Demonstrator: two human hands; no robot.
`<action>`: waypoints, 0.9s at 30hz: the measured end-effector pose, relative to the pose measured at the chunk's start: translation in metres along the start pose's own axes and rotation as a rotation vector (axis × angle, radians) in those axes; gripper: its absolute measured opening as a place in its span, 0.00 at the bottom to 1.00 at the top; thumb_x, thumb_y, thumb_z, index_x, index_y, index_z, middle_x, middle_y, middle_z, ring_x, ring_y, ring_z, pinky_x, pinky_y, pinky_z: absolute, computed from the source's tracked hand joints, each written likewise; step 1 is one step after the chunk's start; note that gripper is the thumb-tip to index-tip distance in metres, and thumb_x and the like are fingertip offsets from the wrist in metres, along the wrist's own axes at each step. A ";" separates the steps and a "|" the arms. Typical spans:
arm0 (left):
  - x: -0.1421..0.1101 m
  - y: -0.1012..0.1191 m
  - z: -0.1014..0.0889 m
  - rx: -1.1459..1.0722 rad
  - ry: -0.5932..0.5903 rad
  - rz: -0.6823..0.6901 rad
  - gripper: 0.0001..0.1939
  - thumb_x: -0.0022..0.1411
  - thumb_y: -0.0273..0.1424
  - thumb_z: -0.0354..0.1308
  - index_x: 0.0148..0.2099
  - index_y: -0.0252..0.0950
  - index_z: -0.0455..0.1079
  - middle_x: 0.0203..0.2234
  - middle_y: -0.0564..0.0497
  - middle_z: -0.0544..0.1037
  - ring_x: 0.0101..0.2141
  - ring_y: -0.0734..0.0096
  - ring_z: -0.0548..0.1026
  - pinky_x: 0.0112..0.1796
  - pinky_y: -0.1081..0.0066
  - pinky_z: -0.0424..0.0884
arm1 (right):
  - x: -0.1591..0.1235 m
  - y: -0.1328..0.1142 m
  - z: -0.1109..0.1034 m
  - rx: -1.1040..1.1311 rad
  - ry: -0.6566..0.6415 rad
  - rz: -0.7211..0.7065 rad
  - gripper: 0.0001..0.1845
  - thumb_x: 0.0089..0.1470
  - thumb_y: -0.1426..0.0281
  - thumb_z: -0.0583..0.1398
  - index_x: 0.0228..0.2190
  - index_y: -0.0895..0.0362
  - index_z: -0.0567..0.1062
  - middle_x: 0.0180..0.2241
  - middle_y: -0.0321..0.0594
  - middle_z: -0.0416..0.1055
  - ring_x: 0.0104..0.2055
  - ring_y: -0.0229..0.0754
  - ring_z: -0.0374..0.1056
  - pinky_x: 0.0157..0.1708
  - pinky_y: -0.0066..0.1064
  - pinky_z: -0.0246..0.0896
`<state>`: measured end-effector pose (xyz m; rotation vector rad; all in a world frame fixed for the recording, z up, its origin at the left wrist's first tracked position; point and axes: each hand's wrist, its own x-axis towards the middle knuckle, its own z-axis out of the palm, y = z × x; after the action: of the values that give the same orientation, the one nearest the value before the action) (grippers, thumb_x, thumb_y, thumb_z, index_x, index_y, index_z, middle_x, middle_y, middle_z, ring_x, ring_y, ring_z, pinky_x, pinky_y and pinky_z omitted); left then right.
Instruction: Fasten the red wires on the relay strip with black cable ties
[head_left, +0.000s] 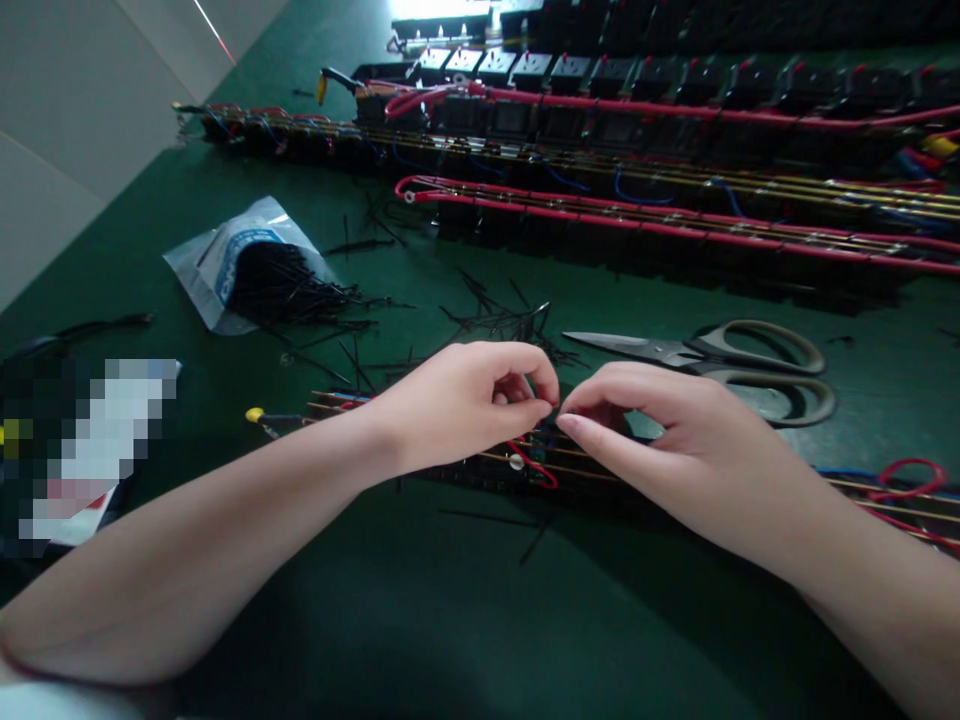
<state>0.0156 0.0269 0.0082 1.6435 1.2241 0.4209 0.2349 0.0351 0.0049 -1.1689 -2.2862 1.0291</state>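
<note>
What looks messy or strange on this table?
Thin black strips look spilled: many poke out of the open bag, while others lie loose and crisscrossed on the table, near the scissors. That's odd because they aren't all gathered together.

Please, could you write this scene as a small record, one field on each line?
Left hand: thumb and fingers curled, tips near the other hand's
Right hand: thumb and forefinger close together; anything held is too small to tell
Under hands: wired strip
Beyond right hand: scissors, blades pointing left
Farther left: open bag with black ties spilling out
Back: more wired assemblies, red cables
Surface: green table
</note>
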 end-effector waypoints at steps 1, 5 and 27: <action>0.000 0.000 0.000 0.006 0.001 -0.004 0.03 0.65 0.28 0.61 0.40 0.38 0.78 0.29 0.59 0.77 0.30 0.78 0.72 0.32 0.77 0.67 | 0.000 0.000 0.000 0.002 0.002 0.006 0.12 0.62 0.63 0.62 0.29 0.52 0.81 0.26 0.39 0.77 0.27 0.42 0.69 0.26 0.33 0.60; 0.000 0.001 0.000 0.022 0.013 -0.002 0.04 0.65 0.28 0.61 0.39 0.39 0.78 0.29 0.58 0.76 0.31 0.77 0.71 0.32 0.76 0.66 | -0.001 0.000 0.000 0.006 0.000 0.019 0.13 0.62 0.61 0.62 0.30 0.53 0.81 0.26 0.39 0.77 0.27 0.42 0.69 0.26 0.33 0.59; -0.003 0.001 0.000 0.077 -0.002 0.029 0.05 0.64 0.29 0.59 0.39 0.39 0.77 0.30 0.59 0.76 0.30 0.76 0.68 0.33 0.74 0.63 | -0.002 0.001 0.000 -0.008 0.013 -0.001 0.10 0.63 0.62 0.63 0.31 0.51 0.81 0.26 0.39 0.78 0.26 0.43 0.70 0.23 0.34 0.59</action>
<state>0.0148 0.0248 0.0099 1.7281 1.2298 0.3943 0.2368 0.0339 0.0039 -1.1740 -2.2825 1.0098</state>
